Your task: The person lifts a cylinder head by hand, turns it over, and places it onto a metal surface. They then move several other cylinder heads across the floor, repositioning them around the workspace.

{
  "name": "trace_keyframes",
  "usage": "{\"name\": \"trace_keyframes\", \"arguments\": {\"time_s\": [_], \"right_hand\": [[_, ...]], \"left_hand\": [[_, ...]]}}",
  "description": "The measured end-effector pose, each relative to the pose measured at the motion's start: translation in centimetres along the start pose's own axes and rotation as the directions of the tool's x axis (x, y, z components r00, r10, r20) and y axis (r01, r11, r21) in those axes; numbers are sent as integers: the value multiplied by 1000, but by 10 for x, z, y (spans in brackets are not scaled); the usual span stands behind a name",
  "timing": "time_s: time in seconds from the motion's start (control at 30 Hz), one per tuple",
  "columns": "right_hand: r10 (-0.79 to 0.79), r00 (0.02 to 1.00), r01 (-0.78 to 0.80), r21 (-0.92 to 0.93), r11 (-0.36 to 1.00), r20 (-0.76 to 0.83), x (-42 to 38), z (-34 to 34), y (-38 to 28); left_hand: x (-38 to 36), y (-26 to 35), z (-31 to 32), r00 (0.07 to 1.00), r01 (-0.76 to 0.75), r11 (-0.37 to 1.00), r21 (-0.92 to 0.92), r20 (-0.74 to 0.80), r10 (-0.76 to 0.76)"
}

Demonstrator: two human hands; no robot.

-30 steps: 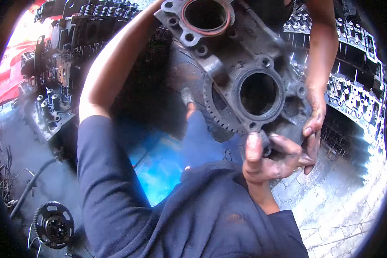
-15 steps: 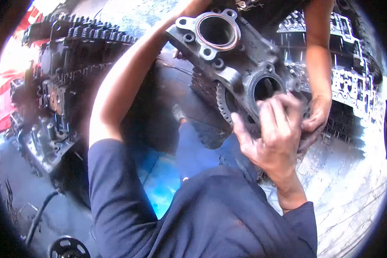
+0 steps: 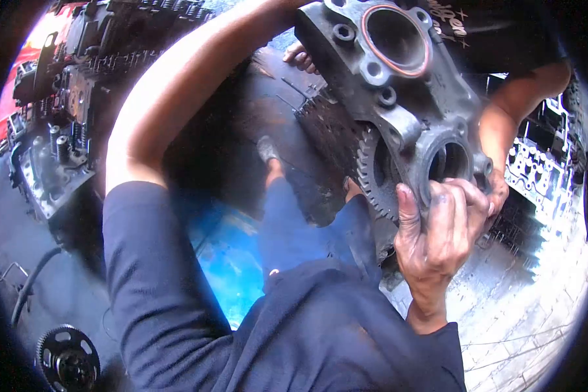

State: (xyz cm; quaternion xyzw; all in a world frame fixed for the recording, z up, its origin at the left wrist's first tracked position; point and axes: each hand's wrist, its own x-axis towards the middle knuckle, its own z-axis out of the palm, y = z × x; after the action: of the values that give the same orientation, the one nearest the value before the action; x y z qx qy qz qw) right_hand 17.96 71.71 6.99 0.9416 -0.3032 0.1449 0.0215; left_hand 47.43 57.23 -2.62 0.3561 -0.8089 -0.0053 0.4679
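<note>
A grey metal housing (image 3: 431, 98) with two round openings hangs tilted at the upper right. A reddish ring (image 3: 396, 73) lines its upper opening. My right hand (image 3: 443, 225) grips the rim of the lower opening, with the fingers bent over the edge and the thumb up. My left forearm reaches to the top edge beside the housing; the left hand itself is out of sight. A toothed gear (image 3: 372, 176) shows beneath the housing. Another person's hand (image 3: 498, 193) holds the housing's right side. Some fingers (image 3: 300, 57) show left of the housing; whose they are is unclear.
Engine parts with springs (image 3: 57, 147) stand at the left. A dark engine block (image 3: 330, 134) is under the housing. A loose gear (image 3: 67, 358) and a hose (image 3: 36, 281) lie at the lower left. More metal parts (image 3: 536, 170) stand at the right, and a blue surface (image 3: 225, 261) is below.
The housing appears further right and larger in view. My right hand has moved right with it, and its fingers now rest on the lower rim. Surroundings at the left have shifted left.
</note>
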Motion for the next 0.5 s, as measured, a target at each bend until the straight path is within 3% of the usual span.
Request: {"name": "trace_keyframes", "arguments": {"time_s": [0.1, 0.17, 0.27, 0.4, 0.43, 0.47, 0.5], "right_hand": [[5, 1000, -5, 10, 1000, -13, 0, 0, 1], [-12, 1000, 12, 6, 1000, -13, 1, -1, 5], [-1, 1000, 1, 17, 1000, -15, -10, -4, 17], [-81, 996, 78, 80, 994, 45, -22, -14, 35], [-106, 992, 100, 95, 990, 65, -26, -16, 40], [-130, 989, 122, 110, 986, 76, -27, -16, 44], [-167, 984, 154, 154, 976, 70, -26, -15, 45]], "left_hand": [[7, 0, 3, 995, 74, 997, -4, -64, -74], [12, 7, 8, 945, 287, 955, -78, -140, -296], [22, 50, 15, 691, 646, 717, -261, -199, -695], [21, 108, -27, 555, 721, 547, -426, -118, -823], [19, 117, -32, 557, 694, 544, -471, -128, -821], [15, 126, -40, 518, 768, 507, -390, -86, -851], [6, 127, -35, 478, 715, 459, -528, -109, -871]]}}
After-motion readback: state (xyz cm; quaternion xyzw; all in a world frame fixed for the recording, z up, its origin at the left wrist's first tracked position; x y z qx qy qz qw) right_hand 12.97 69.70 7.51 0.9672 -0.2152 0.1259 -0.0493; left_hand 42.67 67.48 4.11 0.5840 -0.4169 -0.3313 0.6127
